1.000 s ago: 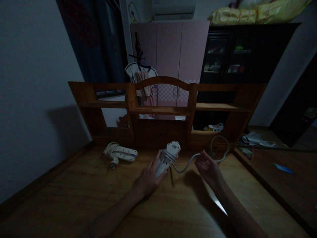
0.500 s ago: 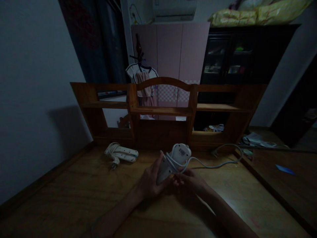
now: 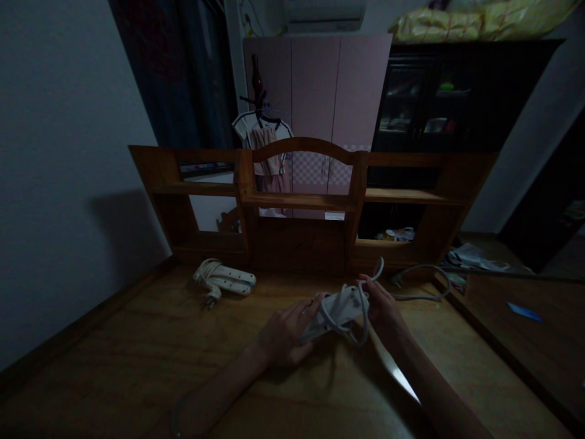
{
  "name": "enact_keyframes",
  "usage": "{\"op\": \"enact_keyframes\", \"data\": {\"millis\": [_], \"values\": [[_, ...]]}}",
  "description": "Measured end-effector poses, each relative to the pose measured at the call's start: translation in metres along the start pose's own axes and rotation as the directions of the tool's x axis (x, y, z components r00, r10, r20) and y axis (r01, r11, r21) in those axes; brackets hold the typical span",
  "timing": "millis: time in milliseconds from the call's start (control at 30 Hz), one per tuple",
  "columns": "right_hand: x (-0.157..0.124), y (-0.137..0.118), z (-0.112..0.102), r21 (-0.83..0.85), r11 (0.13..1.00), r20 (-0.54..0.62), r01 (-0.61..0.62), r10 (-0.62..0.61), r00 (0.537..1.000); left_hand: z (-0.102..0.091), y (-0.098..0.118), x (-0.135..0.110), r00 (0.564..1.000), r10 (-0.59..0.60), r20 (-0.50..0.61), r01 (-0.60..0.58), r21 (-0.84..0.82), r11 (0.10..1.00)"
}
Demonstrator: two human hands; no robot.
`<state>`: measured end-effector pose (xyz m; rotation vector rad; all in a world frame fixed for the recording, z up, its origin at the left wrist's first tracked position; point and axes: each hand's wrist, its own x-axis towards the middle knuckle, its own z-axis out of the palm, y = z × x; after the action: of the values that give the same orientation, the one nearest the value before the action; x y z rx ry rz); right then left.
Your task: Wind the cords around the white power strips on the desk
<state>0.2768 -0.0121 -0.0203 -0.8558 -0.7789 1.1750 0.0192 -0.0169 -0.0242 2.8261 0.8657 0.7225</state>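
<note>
- Left hand (image 3: 290,332): clamped on one strip (image 3: 340,308), long white plastic, slanting off at its 2 o'clock between the hands.
- Right hand (image 3: 384,311): apart from the left, fingers closed on the thin, round grey cord (image 3: 366,324) looped about that strip.
- At 2 o'clock, one plug (image 3: 397,280) on the streaky wooden counter (image 3: 137,366).
- Past 9 o'clock, a second strip (image 3: 235,281), white, dotted with holes, cord-wrapped.
- At 12 o'clock, one wooden shelf (image 3: 299,201), three bays, arched middle.

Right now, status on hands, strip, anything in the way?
Left hand gripping strip. Right hand holding cord, looped around strip. Other strip lies apart, to the left.
</note>
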Motion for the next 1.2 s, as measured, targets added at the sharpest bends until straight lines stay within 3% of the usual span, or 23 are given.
{"op": "enact_keyframes", "data": {"millis": [133, 200, 333, 400, 533, 633, 700, 867, 933, 1033, 1200], "values": [[0.003, 0.006, -0.013, -0.148, 0.961, -0.008, 0.233, -0.236, 0.972, -0.001, -0.008, 0.001, 0.958, -0.251, -0.137, 0.239, -0.095, 0.966], [0.002, 0.009, -0.014, -0.264, 0.926, 0.052, 0.270, -0.266, 0.963, -0.002, -0.012, 0.002, 0.914, -0.352, -0.201, 0.323, -0.163, 0.932], [-0.007, 0.012, 0.004, -0.267, 0.962, 0.101, 0.054, -0.028, 0.995, -0.001, -0.020, 0.003, 0.850, -0.449, -0.277, 0.366, -0.304, 0.880], [-0.012, 0.014, 0.017, -0.262, 0.962, 0.155, -0.076, 0.120, 0.981, 0.000, -0.022, 0.003, 0.838, -0.463, -0.291, 0.358, -0.348, 0.867], [-0.024, 0.023, 0.035, -0.398, 0.907, 0.309, -0.137, 0.274, 0.911, 0.000, -0.018, 0.004, 0.838, -0.455, -0.302, 0.337, -0.368, 0.866], [-0.036, 0.029, 0.041, -0.499, 0.865, 0.425, -0.048, 0.293, 0.856, -0.002, -0.013, 0.004, 0.848, -0.433, -0.305, 0.321, -0.354, 0.878], [-0.043, 0.031, 0.043, -0.559, 0.828, 0.464, 0.049, 0.263, 0.846, -0.002, -0.010, 0.004, 0.858, -0.411, -0.308, 0.303, -0.342, 0.889], [-0.050, 0.034, 0.043, -0.606, 0.771, 0.499, 0.193, 0.180, 0.848, -0.002, -0.006, 0.003, 0.894, -0.322, -0.310, 0.224, -0.312, 0.923], [-0.047, 0.035, 0.042, -0.567, 0.807, 0.482, 0.168, 0.160, 0.861, -0.003, -0.004, 0.002, 0.904, -0.296, -0.309, 0.204, -0.299, 0.932], [-0.041, 0.034, 0.039, -0.477, 0.875, 0.373, 0.081, 0.119, 0.920, -0.005, -0.004, 0.000, 0.914, -0.256, -0.314, 0.172, -0.269, 0.948], [-0.031, 0.034, 0.029, -0.355, 0.935, 0.228, 0.004, 0.083, 0.970, -0.003, -0.011, -0.005, 0.937, -0.090, -0.337, 0.029, -0.184, 0.983]]}}
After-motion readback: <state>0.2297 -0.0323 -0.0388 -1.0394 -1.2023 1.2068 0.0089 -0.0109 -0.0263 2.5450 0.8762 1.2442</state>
